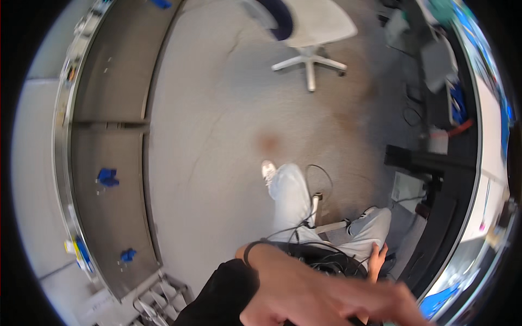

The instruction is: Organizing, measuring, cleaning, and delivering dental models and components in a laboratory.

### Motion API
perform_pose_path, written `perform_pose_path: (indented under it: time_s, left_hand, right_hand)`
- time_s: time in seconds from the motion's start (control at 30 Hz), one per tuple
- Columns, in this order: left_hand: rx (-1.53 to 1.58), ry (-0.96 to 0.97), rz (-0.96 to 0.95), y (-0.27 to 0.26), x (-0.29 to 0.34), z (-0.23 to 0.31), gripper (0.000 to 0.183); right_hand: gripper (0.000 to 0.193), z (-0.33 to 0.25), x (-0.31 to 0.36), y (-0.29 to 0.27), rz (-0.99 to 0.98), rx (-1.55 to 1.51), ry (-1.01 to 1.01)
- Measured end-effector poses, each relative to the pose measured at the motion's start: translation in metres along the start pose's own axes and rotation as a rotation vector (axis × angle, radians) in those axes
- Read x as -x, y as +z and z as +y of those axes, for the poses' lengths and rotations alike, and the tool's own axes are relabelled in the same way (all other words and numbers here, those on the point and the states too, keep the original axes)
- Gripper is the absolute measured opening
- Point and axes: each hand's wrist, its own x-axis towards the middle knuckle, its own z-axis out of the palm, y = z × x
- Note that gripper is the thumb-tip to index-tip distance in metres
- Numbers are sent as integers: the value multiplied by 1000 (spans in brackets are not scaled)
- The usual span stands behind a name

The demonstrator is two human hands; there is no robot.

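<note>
My left hand [310, 290] is large and blurred, close in front of the view at the lower edge. Its arm comes from a black sleeve [220, 293], with a dark band [247, 254] at the wrist. One or more fingers reach to the right; the rest are smeared or cut off, and whatever they may touch is out of view. My right hand [376, 262] rests by my right thigh in light jeans [375, 231], fingers apart and nothing seen in them. Black cables [326, 261] lie in a tangle across my lap.
Metal cabinets [111, 204] with blue tags on them line the left side. A white swivel chair [318, 24] stands on the grey floor ahead. At right runs a dark-framed desk [454, 212], with cables and a white box [408, 187] beneath. A thin cable loop [321, 168] lies near my knee.
</note>
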Motion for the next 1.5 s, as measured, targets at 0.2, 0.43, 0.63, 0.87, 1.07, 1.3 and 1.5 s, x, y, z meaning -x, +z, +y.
perform_pose_path:
  time_s: [0.2, 0.43, 0.63, 0.87, 1.07, 1.3, 1.5]
  left_hand:
    - [-707, -113, 525, 4, -38, 281, 32]
    - [-1547, -217, 994, 88, -29, 548, 18]
    - [-1662, -159, 1225, 38, -34, 642, 11]
    - [-2427, -874, 1366, -143, -4, 774, 23]
    - [-1860, -1274, 1820, -188, 11, 904, 43]
    - [-1917, -1204, 2249, -219, -15, 993, 50]
    - [-1411, -1543, 1991, -391, -94, 1090, 57]
  right_hand:
    - [73, -75, 24, 2, -261, 355, 116]
    - [63, -347, 107, 98, -459, 676, -127]
    - [53, -538, 145, 202, -447, 352, -372]
    - [61, -580, 59, 412, -713, 603, -344]
    - [56, -797, 81, 558, -830, 1063, -693]
    - [41, -1149, 113, 689, -611, 883, -978]
    - [34, -1371, 146, 769, -628, 268, -914]
